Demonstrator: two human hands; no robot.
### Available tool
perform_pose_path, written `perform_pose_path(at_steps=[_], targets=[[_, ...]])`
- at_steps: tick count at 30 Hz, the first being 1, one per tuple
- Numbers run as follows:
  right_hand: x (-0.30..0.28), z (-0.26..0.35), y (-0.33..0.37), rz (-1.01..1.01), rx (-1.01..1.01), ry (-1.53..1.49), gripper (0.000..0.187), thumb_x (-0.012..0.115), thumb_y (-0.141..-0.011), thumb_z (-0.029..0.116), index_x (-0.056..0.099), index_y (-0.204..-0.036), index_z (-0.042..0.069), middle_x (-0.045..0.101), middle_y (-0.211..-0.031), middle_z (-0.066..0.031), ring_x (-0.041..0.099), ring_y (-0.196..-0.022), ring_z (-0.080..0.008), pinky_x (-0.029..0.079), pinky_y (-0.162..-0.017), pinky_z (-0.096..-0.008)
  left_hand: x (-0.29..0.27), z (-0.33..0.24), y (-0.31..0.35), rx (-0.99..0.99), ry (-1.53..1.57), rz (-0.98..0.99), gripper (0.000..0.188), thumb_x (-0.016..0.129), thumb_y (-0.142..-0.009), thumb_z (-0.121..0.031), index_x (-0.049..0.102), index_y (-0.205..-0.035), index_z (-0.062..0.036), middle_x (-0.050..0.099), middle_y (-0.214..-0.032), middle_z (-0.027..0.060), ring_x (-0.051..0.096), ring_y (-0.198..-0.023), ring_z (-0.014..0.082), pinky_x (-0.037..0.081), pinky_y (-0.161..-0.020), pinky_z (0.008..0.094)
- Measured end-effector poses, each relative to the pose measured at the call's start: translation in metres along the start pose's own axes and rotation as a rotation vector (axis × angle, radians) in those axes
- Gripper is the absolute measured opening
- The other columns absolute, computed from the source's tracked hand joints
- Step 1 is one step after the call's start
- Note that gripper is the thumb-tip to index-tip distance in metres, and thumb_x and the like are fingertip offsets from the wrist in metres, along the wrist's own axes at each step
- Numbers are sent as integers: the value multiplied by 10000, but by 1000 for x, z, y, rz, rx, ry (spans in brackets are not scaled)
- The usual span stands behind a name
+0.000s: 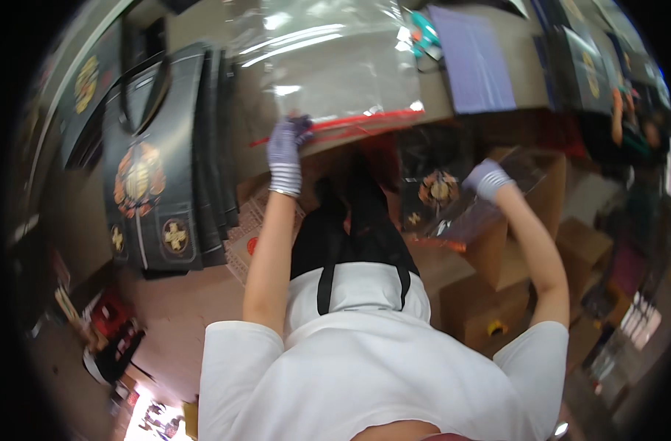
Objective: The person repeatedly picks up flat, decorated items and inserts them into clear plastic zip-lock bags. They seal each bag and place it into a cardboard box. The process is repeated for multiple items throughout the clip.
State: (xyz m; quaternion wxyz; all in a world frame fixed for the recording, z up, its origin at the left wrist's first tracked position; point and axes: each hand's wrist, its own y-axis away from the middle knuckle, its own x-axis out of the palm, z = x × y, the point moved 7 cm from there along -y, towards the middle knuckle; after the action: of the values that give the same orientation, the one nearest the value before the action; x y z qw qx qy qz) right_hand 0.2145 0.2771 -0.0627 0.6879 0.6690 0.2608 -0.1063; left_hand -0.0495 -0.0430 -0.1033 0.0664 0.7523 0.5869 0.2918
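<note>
My left hand [285, 156], in a grey-purple glove with a striped cuff, is closed at the near edge of a large clear plastic bag [335, 73]. That edge carries a red strip [365, 119] and lies along the front of the table. Out to the right, my right hand [490, 179], gloved alike and blurred, grips a crumpled clear plastic bag [464, 217] below table height. Beside it is a black paper bag [431, 165] with an orange-gold emblem; whether the plastic covers it I cannot tell.
Black paper carrier bags [159, 162] stand in a row at the left. A lilac sheet [471, 62] and a teal tool [424, 35] lie on the table. Cardboard boxes [482, 301] stand at the lower right. Another person's arm [617, 117] shows at far right.
</note>
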Motion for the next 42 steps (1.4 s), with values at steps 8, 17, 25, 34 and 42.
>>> perform_pose_path(at_steps=[8,17,25,34,42], targets=[[65,75,-205,-229,-8,112,204,509,-774,153,705,-823,125,675,-871,-69,610,-910,-228,378,-894,-452,38,-234,115,815,-1493,-260,296,667,-706,-126,589,-982,-54,555,-786,107,516,-747,283,424,-707,410],[-145,194,-76,-803,-440,-127,219,560,-716,176,629,-921,146,619,-911,-32,545,-930,-207,371,-880,-401,-25,-280,108,422,-1952,-468,210,545,-787,-170,547,-976,-79,610,-748,180,597,-683,365,479,-626,452],[-324,267,91,-1467,-411,-736,726,689,-662,213,374,-1300,72,496,-1213,-139,513,-1059,-288,364,-935,-402,108,-413,188,888,-1142,-84,470,573,-789,-53,467,-1243,8,475,-556,-22,406,-459,37,380,-448,201],[-219,121,104,-1645,620,-97,160,555,-876,162,585,-978,42,603,-719,-125,579,-661,-252,441,-566,-328,204,-296,150,615,-354,567,178,561,-819,-53,551,-981,19,589,-694,60,550,-594,119,462,-553,255],[-12,65,173,-1680,745,-837,268,597,-855,190,595,-1015,-26,631,-991,-142,589,-878,-278,435,-813,-360,74,-23,-35,592,-1690,388,133,625,-741,-125,649,-857,-65,639,-795,142,608,-732,302,489,-702,375]])
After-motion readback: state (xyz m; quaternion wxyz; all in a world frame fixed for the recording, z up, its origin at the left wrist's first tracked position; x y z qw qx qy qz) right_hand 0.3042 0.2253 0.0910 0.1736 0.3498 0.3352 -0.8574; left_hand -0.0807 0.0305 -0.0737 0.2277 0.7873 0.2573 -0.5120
